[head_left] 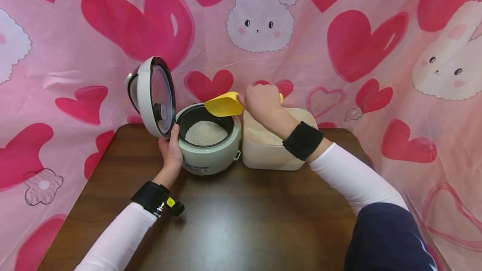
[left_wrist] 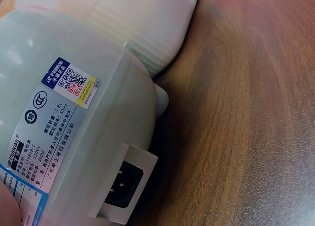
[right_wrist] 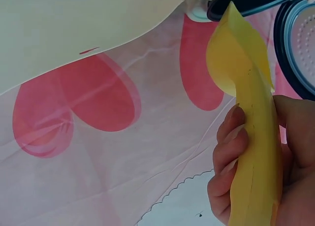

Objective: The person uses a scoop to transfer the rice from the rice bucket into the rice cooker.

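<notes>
A yellow scoop [head_left: 224,104] is gripped by its handle in my right hand [head_left: 262,99]. The head view has its tilted bowl over the back right rim of a pale green rice cooker [head_left: 203,162]; in the right wrist view, fingers [right_wrist: 231,149] wrap the handle. White rice [head_left: 206,133] lies in the cooker's dark inner pot [head_left: 187,117]. The lid [head_left: 144,95] stands raised at the left. My left hand [head_left: 171,154] rests against the cooker's left side, thumb up beside the lid; its other fingers are partly hidden.
A cream bin [head_left: 271,162] with rice in it stands right of the cooker, under my right forearm. Both stand on a brown wooden table [head_left: 226,221]. Behind hangs a pink cloth [head_left: 211,32] with hearts and rabbits. A power socket [left_wrist: 125,184] shows low on the cooker.
</notes>
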The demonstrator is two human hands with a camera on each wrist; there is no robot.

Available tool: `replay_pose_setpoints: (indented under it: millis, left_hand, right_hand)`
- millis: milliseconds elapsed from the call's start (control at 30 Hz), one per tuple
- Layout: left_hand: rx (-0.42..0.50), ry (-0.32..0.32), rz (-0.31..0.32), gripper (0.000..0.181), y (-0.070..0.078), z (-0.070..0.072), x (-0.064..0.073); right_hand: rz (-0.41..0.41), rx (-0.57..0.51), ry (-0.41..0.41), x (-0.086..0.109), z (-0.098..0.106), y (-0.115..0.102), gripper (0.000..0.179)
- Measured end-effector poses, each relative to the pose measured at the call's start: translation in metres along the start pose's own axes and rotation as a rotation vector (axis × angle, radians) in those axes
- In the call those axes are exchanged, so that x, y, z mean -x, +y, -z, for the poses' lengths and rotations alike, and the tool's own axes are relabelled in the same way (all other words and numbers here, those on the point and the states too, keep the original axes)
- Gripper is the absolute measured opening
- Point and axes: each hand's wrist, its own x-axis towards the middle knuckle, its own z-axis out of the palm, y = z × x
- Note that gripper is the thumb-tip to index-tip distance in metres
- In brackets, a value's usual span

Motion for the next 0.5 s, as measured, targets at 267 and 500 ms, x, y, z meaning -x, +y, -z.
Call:
replay_pose_setpoints:
  millis: [267,500]
  left_hand:
    - [0.016,0.014,0.007,0.052,0.000,0.000,-0.001]
    - [0.011,0.019,0.007,0.052,0.000,0.000,-0.001]
  right_hand:
    - [-0.029,-0.122,-0.070,0.004,-0.006,0.012,0.045]
    - [-0.064,-0.324,-0.172,0.012,-0.019,0.037,0.048]
